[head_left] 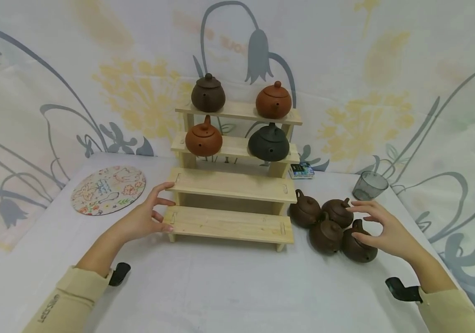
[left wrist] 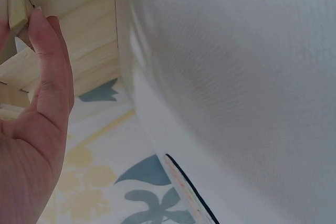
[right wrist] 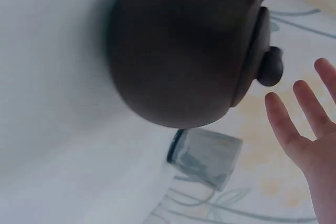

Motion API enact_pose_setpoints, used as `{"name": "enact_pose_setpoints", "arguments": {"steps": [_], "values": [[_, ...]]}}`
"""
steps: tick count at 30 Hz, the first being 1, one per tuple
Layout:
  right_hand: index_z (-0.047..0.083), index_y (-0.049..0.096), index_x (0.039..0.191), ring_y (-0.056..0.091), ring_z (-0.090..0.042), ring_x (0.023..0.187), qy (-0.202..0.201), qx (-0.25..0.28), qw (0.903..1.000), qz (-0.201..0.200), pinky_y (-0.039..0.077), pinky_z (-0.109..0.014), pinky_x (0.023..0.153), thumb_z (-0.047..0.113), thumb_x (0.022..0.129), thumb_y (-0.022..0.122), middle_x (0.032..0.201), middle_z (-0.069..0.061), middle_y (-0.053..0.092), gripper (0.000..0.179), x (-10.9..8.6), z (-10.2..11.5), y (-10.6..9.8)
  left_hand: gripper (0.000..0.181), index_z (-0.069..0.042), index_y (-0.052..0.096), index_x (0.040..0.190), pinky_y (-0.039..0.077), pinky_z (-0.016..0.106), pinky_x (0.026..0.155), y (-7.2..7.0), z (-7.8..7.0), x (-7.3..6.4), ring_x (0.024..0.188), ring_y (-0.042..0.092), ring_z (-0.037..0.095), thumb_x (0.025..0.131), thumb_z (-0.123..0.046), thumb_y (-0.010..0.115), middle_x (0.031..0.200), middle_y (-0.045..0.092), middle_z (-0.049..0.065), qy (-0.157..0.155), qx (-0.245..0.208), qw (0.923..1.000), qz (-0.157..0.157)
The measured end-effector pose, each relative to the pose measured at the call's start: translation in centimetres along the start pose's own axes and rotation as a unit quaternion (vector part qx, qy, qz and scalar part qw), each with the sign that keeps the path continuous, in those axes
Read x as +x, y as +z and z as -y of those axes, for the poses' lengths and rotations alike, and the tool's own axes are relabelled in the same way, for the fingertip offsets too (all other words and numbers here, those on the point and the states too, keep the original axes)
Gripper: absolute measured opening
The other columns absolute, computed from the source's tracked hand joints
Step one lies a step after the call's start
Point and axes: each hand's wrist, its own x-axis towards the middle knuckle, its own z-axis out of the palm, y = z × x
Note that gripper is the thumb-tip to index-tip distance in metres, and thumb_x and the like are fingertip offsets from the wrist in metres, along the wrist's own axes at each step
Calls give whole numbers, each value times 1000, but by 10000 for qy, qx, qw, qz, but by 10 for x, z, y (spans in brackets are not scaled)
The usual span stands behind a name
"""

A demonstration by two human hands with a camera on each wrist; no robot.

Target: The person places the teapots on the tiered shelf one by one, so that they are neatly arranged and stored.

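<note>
A stepped wooden stand (head_left: 229,185) is in the middle of the head view. My left hand (head_left: 143,219) holds its left end at the lower steps; in the left wrist view a board edge (left wrist: 17,3) lies between the fingers. On the upper two steps sit a dark brown teapot (head_left: 208,96), two reddish-brown teapots (head_left: 273,102) (head_left: 203,140) and a black teapot (head_left: 268,144). My right hand (head_left: 387,229), fingers spread, hovers over the cluster of several dark brown teapots. Nearest it is the front right teapot (head_left: 358,244), apart from the fingers in the right wrist view.
A round patterned mat (head_left: 108,190) lies left of the stand. Behind the teapot cluster stand a grey see-through cup (head_left: 369,186) and a small blue-green box (head_left: 301,171). A flower-printed cloth (head_left: 137,92) hangs behind the white table (head_left: 221,296).
</note>
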Motion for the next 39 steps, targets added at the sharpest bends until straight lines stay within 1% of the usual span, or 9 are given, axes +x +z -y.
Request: {"name": "enact_pose_setpoints", "arguments": {"steps": [12,16,19,23,25,27,30,32,39], "values": [[-1,54,121,37,7,114,463,-52,9989,5,37,-12,82,-9,67,78,130,11,41,59,-29,-18,7,104,-29,9,146,45,38,65,1,3,2,77,55,25,72,-2,78,131,44,24,-88,18,10000,-5],[3,55,122,35,9,113,869,-152,9960,108,40,-16,79,-1,70,78,128,2,42,57,-36,-21,9,104,-28,10,145,46,38,66,1,3,1,77,55,25,72,-2,78,131,44,25,-88,-17,10000,1],[8,55,122,31,11,114,1236,-109,9917,335,43,-33,79,8,75,77,131,-7,41,52,-39,-21,12,104,-29,10,146,46,38,66,1,3,1,77,55,25,72,-2,78,131,43,25,-100,-14,9999,2],[13,57,121,25,12,118,1517,88,9863,637,38,-58,81,16,79,76,138,-13,37,47,-40,-21,16,104,-29,9,145,46,38,66,0,3,2,78,55,25,72,-3,79,131,43,25,-115,7,9999,-3],[16,57,121,24,12,118,1552,58,9853,705,37,-53,85,19,77,77,137,-11,37,48,-40,-21,16,104,-29,9,145,46,38,66,0,3,2,78,55,25,72,-3,79,131,43,24,-111,5,9999,0],[17,57,121,25,11,118,1484,39,9861,750,35,-40,92,20,74,79,134,-7,39,52,-39,-22,17,104,-29,9,145,46,38,66,0,3,2,78,55,25,72,-3,78,131,44,25,-108,1,9999,1],[18,56,122,26,9,118,1263,8,9881,875,27,-17,89,21,68,84,129,-3,41,60,-38,-24,16,104,-28,9,145,46,38,66,0,2,2,77,55,25,72,-2,78,131,44,25,-115,0,9999,-5],[17,56,122,25,8,119,1082,28,9896,948,21,-9,87,21,65,85,127,-2,42,64,-38,-25,15,104,-28,9,145,46,38,66,1,2,2,77,55,25,72,-2,78,131,44,25,-120,11,9999,-6],[19,60,115,36,5,110,663,-461,9934,811,34,-15,83,18,63,87,118,1,48,58,-34,-24,14,104,-28,9,146,45,38,66,1,1,2,77,54,25,72,-1,78,131,44,24,-120,27,9999,-21]]}}
